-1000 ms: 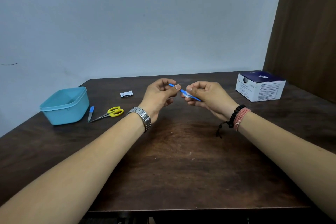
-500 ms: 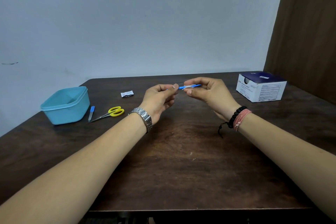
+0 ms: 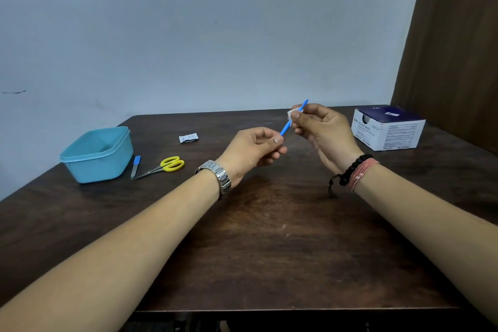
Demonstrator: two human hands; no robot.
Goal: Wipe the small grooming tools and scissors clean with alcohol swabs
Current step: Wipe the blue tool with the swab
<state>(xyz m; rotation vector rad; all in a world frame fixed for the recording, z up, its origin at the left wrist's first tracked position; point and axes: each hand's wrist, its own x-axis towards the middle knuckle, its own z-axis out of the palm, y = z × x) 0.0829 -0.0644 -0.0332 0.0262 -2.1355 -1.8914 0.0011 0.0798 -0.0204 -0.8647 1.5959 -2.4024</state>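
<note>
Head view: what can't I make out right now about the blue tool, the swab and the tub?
- Blue tool: lower end hidden in the left hand; its type is unclear.
- Swab: mostly covered by the right hand fingers.
- Teal tub: near wall hides part of its floor.
- Swab box: print too small to read fully.

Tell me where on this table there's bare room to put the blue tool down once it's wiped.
The widest bare patch of the table is the near middle, between the two forearms. Another lies between the wrapper and the swab box, under the raised hands. The left side is crowded: tub, small file and scissors sit close together.
</note>
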